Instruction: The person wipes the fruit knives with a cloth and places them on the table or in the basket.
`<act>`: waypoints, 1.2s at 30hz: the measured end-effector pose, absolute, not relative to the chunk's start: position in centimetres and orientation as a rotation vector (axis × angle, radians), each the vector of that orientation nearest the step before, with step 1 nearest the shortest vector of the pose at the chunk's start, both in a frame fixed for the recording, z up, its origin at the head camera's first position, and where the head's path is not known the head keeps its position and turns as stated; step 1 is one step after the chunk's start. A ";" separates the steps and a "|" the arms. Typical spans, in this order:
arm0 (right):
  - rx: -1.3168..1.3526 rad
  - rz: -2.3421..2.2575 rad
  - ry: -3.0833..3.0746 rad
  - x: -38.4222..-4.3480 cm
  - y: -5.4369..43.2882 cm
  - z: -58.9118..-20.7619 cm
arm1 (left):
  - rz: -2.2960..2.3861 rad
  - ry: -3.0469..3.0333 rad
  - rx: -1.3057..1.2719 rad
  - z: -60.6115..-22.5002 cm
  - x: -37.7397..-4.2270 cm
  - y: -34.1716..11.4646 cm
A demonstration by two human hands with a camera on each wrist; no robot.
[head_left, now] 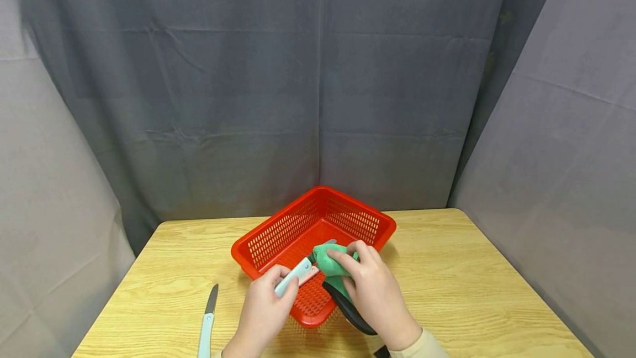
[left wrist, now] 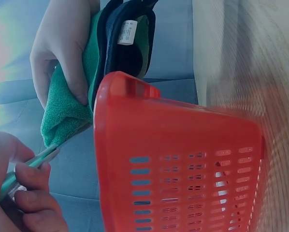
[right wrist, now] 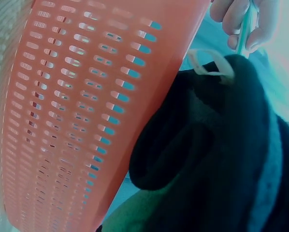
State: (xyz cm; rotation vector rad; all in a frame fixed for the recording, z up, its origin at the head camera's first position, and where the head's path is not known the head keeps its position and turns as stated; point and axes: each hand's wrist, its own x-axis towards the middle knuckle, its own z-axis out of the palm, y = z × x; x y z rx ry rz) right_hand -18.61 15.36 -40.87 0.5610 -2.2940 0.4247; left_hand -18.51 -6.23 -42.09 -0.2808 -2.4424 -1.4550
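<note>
My left hand (head_left: 265, 303) grips a folding knife (head_left: 293, 278) by its light blue handle, over the near part of the red basket (head_left: 318, 188). Folded over the knife's blade is a green cloth (head_left: 328, 261) with black edging, which my right hand (head_left: 372, 286) pinches between thumb and fingers. A bit of grey blade shows past the cloth's far side. In the left wrist view, the green cloth (left wrist: 67, 111) meets the knife just beyond the left fingertips, and its black-edged end hangs beside the basket's rim. A pink-handled knife (head_left: 309, 275) lies inside the basket, partly hidden behind the blue handle.
On the wooden table (head_left: 447, 269), left of the basket, lies a second open knife (head_left: 207, 319) with a light blue handle, its dark blade pointing away. Grey curtains (head_left: 248, 98) stand behind the table and along both sides.
</note>
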 end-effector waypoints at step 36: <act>0.362 0.425 -2.303 -19.0 15.9 -40.9 | -1.493 -2.445 -0.312 -41.9 -18.4 -6.3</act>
